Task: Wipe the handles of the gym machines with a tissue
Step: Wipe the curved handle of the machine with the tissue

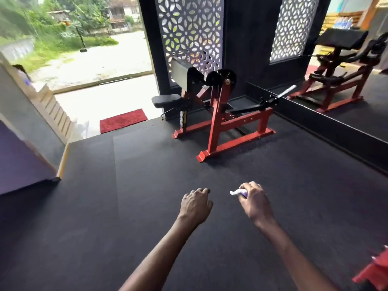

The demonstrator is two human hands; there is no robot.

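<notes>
Both arms stretched fwd over black rubber floor [147, 206]. R hand [255, 203] has its grip clenched round a wadded white tissue [236, 192]; the tissue pokes out on the thumb side, toward the L hand [196, 204], rest hidden in the fist. L hand holds nothing, fingers loosely curled, palm down, near but apart from R. Red-framed gym machine [218, 114] w/ black pads stands well ahead by the patterned screen [189, 28]; its silver handle [286, 90] sticks out toward the mirror [346, 70]. Tissue well apart from that handle. Red doormat [123, 120] at the open doorway
</notes>
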